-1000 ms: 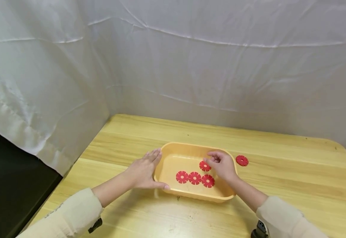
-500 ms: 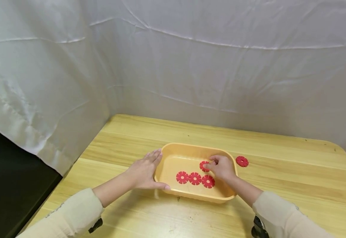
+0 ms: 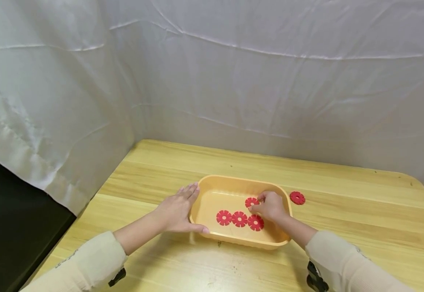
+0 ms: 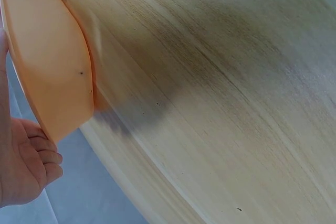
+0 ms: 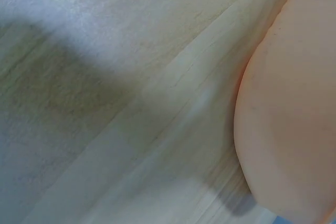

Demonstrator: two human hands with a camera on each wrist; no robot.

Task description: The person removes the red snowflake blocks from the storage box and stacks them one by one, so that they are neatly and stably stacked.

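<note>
An orange plastic tub point(image 3: 212, 182) stands on the wooden table point(image 3: 343, 227). My left hand point(image 3: 187, 209) rests flat against its left end, fingers straight and thumb along the front rim. The left wrist view shows that palm point(image 4: 26, 166) beside the tub's outer wall point(image 4: 47, 66). My right hand point(image 3: 259, 205) reaches inside the tub, fingers curled and pinching a red notched disc point(image 3: 250, 201) low over the floor. A row of three more red discs point(image 3: 239, 219) lies flat on the tub floor just left of that hand.
One red disc point(image 3: 297, 198) lies on the table right of the tub. White cloth point(image 3: 234, 81) hangs behind and to the left. The table's left edge drops to a dark floor point(image 3: 11, 227). The right wrist view shows only tub wall point(image 5: 294, 119) and wood point(image 5: 105, 103).
My right hand has sunk a little lower into the tub with the red disc and drawn slightly toward me. The left hand and the tub have stayed put.
</note>
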